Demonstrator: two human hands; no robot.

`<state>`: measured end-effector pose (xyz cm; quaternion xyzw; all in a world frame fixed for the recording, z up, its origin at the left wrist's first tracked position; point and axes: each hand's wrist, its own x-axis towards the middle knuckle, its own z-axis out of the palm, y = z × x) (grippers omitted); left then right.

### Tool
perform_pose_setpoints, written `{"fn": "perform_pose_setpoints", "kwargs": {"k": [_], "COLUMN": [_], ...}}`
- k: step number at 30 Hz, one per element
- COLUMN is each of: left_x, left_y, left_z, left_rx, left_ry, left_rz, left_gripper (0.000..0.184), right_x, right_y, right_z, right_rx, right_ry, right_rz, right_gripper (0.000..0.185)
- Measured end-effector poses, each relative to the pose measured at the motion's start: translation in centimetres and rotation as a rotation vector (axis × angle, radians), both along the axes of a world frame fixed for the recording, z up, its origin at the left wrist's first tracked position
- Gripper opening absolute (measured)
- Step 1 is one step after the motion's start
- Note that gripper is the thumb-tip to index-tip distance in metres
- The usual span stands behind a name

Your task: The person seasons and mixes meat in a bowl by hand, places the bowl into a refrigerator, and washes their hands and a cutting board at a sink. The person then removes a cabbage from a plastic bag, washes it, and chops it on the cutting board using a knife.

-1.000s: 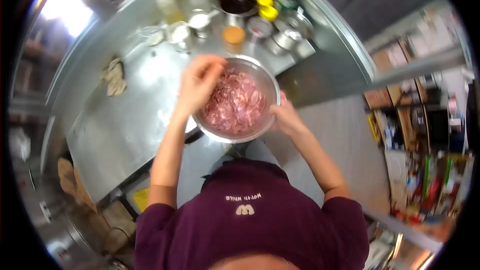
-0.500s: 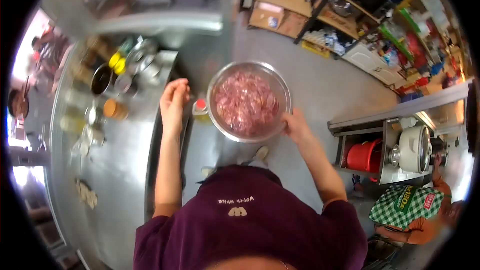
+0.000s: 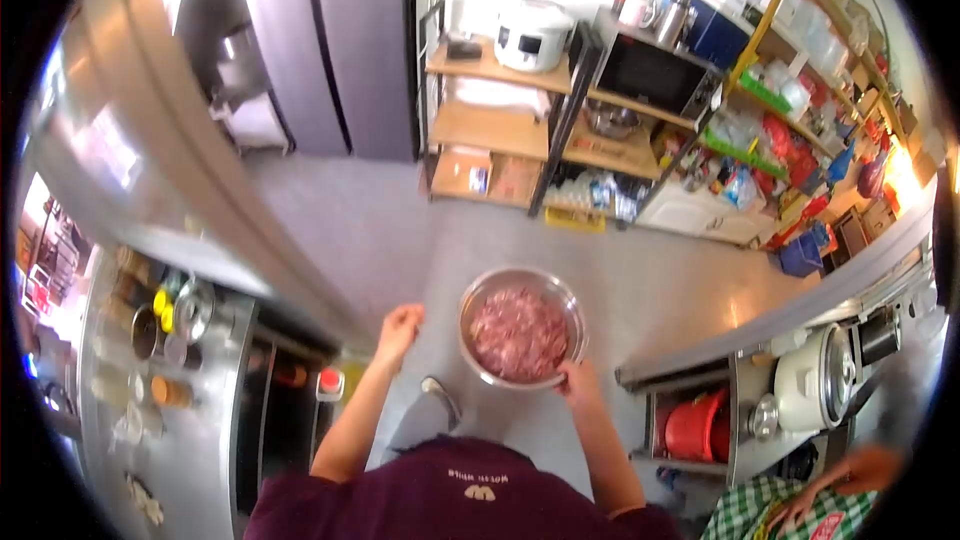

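A round stainless steel bowl (image 3: pixel 480 368) full of raw cut meat (image 3: pixel 518 333) is held out ahead of my body, above the floor. My right hand (image 3: pixel 578 380) grips its rim at the lower right. Left of the bowl and apart from it, my left hand (image 3: pixel 401 328) hangs in the air with its fingers curled together, and no object shows in them.
A steel counter (image 3: pixel 205 430) with jars and pots stands at left. Shelves with a microwave (image 3: pixel 655 75) and a rice cooker (image 3: pixel 533 35) line the far wall. At right, a red bucket (image 3: pixel 692 427) sits on a shelf near a co-worker in a checked apron (image 3: pixel 745 510).
I have moved forward, and the counter has slid back to the lower left. The fridge and far shelves show more fully. The bowl stays in my right hand.
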<state>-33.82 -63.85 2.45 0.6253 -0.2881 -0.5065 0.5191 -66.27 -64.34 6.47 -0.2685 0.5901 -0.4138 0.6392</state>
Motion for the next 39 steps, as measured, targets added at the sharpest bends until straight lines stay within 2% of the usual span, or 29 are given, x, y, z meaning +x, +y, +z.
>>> {"fn": "perform_pose_setpoints", "kwargs": {"k": [1, 3, 6, 8, 11, 13, 18, 20, 22, 24, 27, 29, 31, 33, 37, 39], "left_x": [0.2, 0.6, 2.1, 4.2, 9.1, 12.7, 21.7, 26.2, 29.3, 33.5, 38.7, 42.2, 45.4, 50.7, 63.1, 69.5], "left_y": [-1.8, -6.7, -14.4, -21.9, -31.4, -35.5, -43.0, -43.9, -42.8, -43.2, -42.5, -41.4, -40.0, -40.9, -45.9, -50.1], "left_z": [-0.7, -2.7, -4.6, -3.8, -1.9, 0.3, -0.2, -4.0, -2.0, -1.9, -0.1, -1.2, -2.5, -1.0, 1.6, 3.1], "left_rx": [0.006, 0.025, 0.054, 0.043, -0.007, -0.047, -0.016, 0.073, 0.001, -0.004, -0.111, -0.072, -0.013, 0.005, -0.145, -0.233], "left_ry": [-0.092, -0.019, 0.028, 0.076, 0.189, 0.258, 0.159, 0.097, 0.02, 0.156, 0.155, 0.099, 0.053, -0.014, -0.034, 0.126], "left_rz": [-0.111, -0.188, -0.111, -0.054, 0.048, 0.121, 0.239, 0.372, 0.439, 0.614, 0.734, 0.821, 0.894, 0.963, 0.891, 0.781], "left_gripper": [0.023, 0.021, 0.019, 0.018, 0.016, 0.014, 0.017, 0.017, 0.016, 0.018, 0.022, 0.024, 0.025, 0.025, 0.028, 0.028], "right_x": [0.6, 1.4, 2.9, 5.4, 8.3, 10.5, 18.0, 22.1, 25.8, 30.4, 38.7, 44.5, 50.3, 56.0, 67.0, 70.6], "right_y": [-1.7, -6.1, -13.2, -17.6, -25.0, -29.3, -39.9, -43.6, -48.1, -52.5, -58.4, -60.6, -63.5, -65.8, -67.5, -68.5], "right_z": [0.2, -2.4, -5.2, -4.1, -4.2, -3.9, -3.0, -1.7, -2.6, -2.1, -2.3, -0.8, -3.0, -4.2, -4.8, -6.5], "right_rx": [0.01, -0.008, 0.015, 0.005, 0.04, -0.022, 0.018, 0.017, -0.029, -0.01, 0.026, 0.019, 0.078, 0.11, 0.171, 0.212], "right_ry": [-0.02, -0.013, -0.036, -0.031, 0.017, -0.019, -0.014, 0.039, -0.006, 0.059, 0.002, 0.075, 0.105, 0.119, 0.005, -0.093], "right_rz": [0.011, 0.032, 0.025, -0.039, 0.032, 0.066, 0.221, 0.261, 0.385, 0.518, 0.678, 0.79, 0.95, 1.04, 1.119, 1.142], "right_gripper": [0.014, 0.025, 0.027, 0.032, 0.035, 0.031, 0.028, 0.026, 0.025, 0.025, 0.023, 0.025, 0.026, 0.026, 0.027, 0.025]}}
